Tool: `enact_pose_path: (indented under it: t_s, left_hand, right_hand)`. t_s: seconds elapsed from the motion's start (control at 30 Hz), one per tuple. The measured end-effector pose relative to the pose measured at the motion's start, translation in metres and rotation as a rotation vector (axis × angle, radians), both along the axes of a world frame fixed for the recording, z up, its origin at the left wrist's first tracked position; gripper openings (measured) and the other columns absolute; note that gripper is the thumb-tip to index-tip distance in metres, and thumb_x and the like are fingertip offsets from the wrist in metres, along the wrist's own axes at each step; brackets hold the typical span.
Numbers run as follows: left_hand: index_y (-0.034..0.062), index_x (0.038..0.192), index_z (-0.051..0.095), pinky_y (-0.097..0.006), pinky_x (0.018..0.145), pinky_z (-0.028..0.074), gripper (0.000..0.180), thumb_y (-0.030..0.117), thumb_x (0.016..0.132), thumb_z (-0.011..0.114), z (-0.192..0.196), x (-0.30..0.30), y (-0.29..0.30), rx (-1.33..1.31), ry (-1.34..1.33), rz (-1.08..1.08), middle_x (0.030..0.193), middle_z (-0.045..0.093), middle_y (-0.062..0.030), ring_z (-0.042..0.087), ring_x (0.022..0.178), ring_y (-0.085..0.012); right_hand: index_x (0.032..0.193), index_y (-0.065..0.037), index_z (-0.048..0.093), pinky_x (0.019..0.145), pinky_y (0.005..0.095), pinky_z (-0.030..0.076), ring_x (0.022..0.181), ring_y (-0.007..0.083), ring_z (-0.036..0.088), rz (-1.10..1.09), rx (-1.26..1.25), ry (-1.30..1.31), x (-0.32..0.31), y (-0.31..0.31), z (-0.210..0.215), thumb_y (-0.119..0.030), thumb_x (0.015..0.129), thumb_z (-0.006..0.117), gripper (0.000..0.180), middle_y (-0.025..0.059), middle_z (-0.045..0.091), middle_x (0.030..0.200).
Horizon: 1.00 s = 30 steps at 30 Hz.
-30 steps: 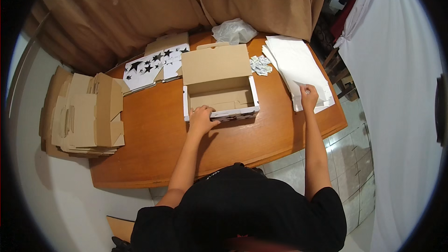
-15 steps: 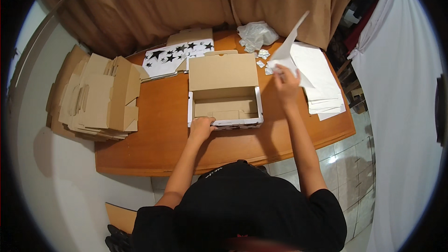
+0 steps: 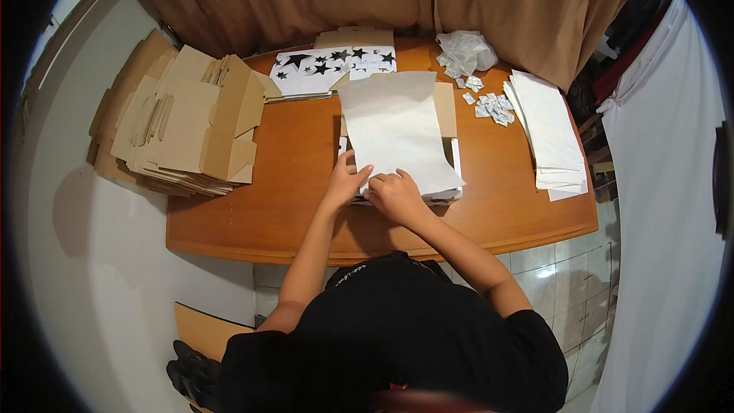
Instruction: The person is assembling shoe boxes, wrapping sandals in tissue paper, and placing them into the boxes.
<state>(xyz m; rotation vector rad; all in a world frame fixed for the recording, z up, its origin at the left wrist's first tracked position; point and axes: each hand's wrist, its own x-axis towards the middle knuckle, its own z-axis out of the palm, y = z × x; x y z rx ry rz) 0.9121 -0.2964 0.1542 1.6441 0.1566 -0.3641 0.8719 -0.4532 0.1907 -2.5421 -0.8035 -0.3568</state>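
The white sheet (image 3: 397, 130) has come from the table's (image 3: 294, 160) right side, now hiding the box's (image 3: 446, 107) opening — right hand (image 3: 397, 197) grasps it; left hand's (image 3: 345, 183) grip I cannot tell.

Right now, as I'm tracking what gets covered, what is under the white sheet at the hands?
Under the sheet is an open box; parts of it, including its raised lid, show past the edges. The box's inside is covered, so any contents can't be seen.

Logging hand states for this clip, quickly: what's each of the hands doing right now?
Left hand: at the white sheet's near left edge, fingers partly curled; grip cannot be told.
Right hand: closed, holding the sheet's near edge.
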Motion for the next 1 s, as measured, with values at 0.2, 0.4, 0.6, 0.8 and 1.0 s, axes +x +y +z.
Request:
enact_pose_path:
  t_s: [0.2, 0.4, 0.6, 0.8, 1.0]
  left_hand:
    - [0.0008, 0.118, 0.044, -0.030, 0.062, 0.048, 0.056, 0.000, 0.066, 0.067, -0.009, 0.008, 0.005, 0.263, -0.323, -0.072, 0.081, 0.062, -0.0140, 0.061, 0.072, -0.0212]
    - [0.0012, 0.110, 0.052, -0.037, 0.080, 0.045, 0.047, -0.002, 0.065, 0.068, 0.012, 0.000, 0.001, 0.538, -0.465, -0.099, 0.097, 0.058, -0.0178, 0.056, 0.094, -0.0318]
    - [0.0023, 0.106, 0.055, -0.039, 0.088, 0.041, 0.039, 0.002, 0.068, 0.068, 0.028, -0.005, -0.005, 0.812, -0.713, 0.006, 0.115, 0.049, -0.0181, 0.050, 0.104, -0.0329]
    - [0.0065, 0.101, 0.063, -0.042, 0.092, 0.037, 0.040, 0.041, 0.082, 0.055, 0.018, 0.001, -0.023, 0.529, -0.649, -0.615, 0.117, 0.053, -0.0160, 0.047, 0.111, -0.0335]
    - [0.0070, 0.116, 0.057, -0.041, 0.101, 0.030, 0.073, 0.067, 0.082, 0.032, 0.001, 0.030, -0.039, 0.648, -0.206, -1.008, 0.130, 0.042, -0.0220, 0.038, 0.122, -0.0357]
  right_hand:
    - [0.084, -0.005, 0.063, 0.074, 0.0392, 0.046, 0.083, 0.0313, 0.059, 0.020, 0.188, 0.148, 0.008, -0.012, 0.006, -0.032, 0.079, 0.061, 0.027, 0.0142, 0.060, 0.096]
    - [0.098, -0.005, 0.059, 0.087, 0.0404, 0.041, 0.101, 0.0364, 0.051, -0.211, 0.229, 0.120, 0.061, -0.062, 0.006, -0.023, 0.077, 0.063, 0.028, 0.0210, 0.050, 0.113]
    - [0.104, -0.006, 0.057, 0.089, 0.0403, 0.040, 0.102, 0.0358, 0.050, -0.391, 0.369, 0.094, 0.085, -0.100, 0.002, -0.007, 0.079, 0.056, 0.025, 0.0176, 0.050, 0.116]
    - [0.114, -0.010, 0.053, 0.095, 0.0452, 0.035, 0.118, 0.0312, 0.042, -0.289, 0.134, 0.068, 0.092, -0.102, -0.022, -0.001, 0.076, 0.054, 0.039, 0.0106, 0.043, 0.129]
    - [0.123, -0.018, 0.047, 0.099, 0.0578, 0.024, 0.130, 0.0295, 0.028, -0.279, -0.099, 0.116, 0.109, -0.081, -0.030, -0.007, 0.077, 0.058, 0.048, 0.0062, 0.034, 0.138]
